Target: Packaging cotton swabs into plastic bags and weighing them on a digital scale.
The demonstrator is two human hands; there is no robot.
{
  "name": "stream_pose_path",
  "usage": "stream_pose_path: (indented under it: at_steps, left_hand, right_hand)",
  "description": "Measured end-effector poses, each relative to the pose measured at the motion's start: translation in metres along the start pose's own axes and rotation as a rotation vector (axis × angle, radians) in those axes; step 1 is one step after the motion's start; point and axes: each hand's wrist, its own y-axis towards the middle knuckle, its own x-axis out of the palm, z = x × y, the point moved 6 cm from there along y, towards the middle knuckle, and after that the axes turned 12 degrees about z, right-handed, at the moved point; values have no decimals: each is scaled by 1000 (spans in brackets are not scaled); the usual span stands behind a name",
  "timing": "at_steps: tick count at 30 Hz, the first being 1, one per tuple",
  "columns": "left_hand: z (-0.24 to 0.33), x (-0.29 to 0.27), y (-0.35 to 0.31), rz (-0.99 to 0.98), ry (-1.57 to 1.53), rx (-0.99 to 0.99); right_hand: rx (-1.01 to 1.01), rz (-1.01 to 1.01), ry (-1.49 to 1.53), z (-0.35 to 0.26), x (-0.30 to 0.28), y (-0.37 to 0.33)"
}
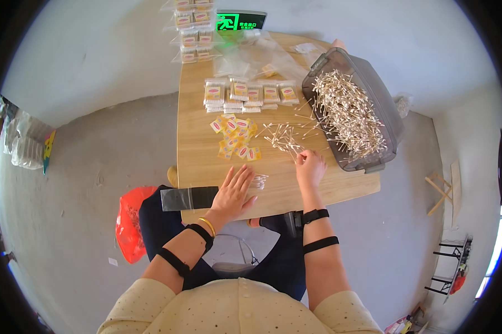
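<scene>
My left hand [234,192] lies flat near the table's front edge, fingers stretched, partly covering a small row of cotton swabs [259,181]. Only the swabs' right ends show beside its fingers. My right hand [311,167] is closed in a pinch at the near edge of a loose scatter of cotton swabs [280,136]. A swab seems to stick out from its fingertips; how many it holds I cannot tell. Left of the scatter lies a heap of small yellow-and-white printed cards [237,136]. Beside my left wrist is a dark strip with clear plastic bags [190,198].
A grey plastic bin [393,119] full of cotton swabs [348,114] stands tilted at the right. Stacked packs of swabs [250,93] line the middle back, with clear bags [251,55] behind. Bagged packs [195,36] rise at the far left. A red bag [131,222] hangs beside my left leg.
</scene>
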Motion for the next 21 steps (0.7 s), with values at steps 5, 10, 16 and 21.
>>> stream_pose_path:
  at_steps: [5,10,16,21]
  left_hand:
    - [-5,-1,1,32,-92,-62]
    - [-4,2,2,-12,6,-3]
    - [0,10,-2,-76,146,58]
    - [3,1,-2,-46,132,23]
  right_hand:
    - [150,6,110,36,-14,-6]
    - [281,88,241,46,-29,-4]
    - [-148,-144,615,-46,-9,-31]
    - [-267,-182,452,-75,5,-55]
